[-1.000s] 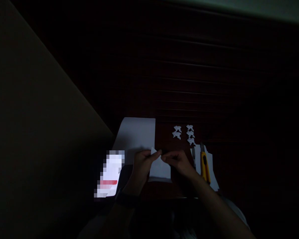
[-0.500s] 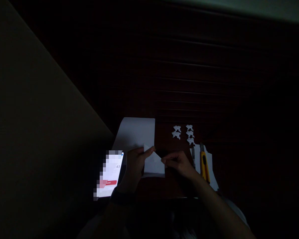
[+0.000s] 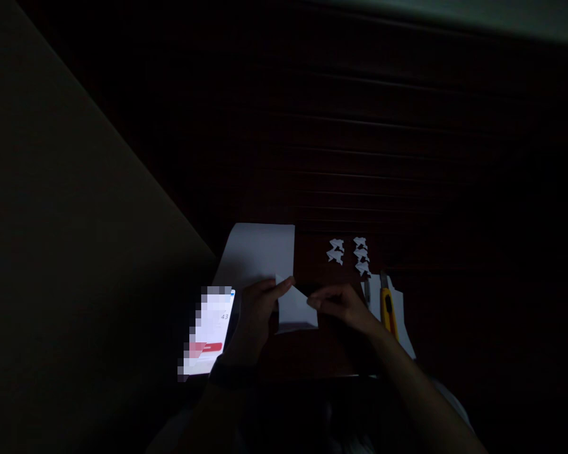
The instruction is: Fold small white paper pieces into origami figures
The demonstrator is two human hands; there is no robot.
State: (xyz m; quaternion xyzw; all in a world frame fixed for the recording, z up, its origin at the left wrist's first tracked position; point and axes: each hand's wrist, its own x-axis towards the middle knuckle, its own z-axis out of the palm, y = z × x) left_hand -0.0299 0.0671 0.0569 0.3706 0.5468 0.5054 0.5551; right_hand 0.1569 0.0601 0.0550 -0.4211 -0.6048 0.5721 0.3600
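Note:
A small white sheet of paper point(image 3: 297, 309), with a slanted upper edge, is held up between my hands over the dark table. My left hand point(image 3: 260, 306) grips its upper left part, the thumb lying across the front. At the paper's right corner, my right hand point(image 3: 338, 302) pinches the edge between thumb and fingers. Behind my left hand lies a larger white paper sheet point(image 3: 262, 246). Several small folded paper figures point(image 3: 336, 251) sit in two columns beyond my right hand.
A lit phone point(image 3: 211, 334) lies left of my left wrist. On the right, a yellow utility knife point(image 3: 387, 312) rests on white papers point(image 3: 404, 321), beside a dark slim object point(image 3: 366, 291). A pale wall point(image 3: 76, 252) rises on the left. The surroundings are very dark.
The held paper has shifted slightly right, and its lower edge has come up a little. Both hands keep their grip on it.

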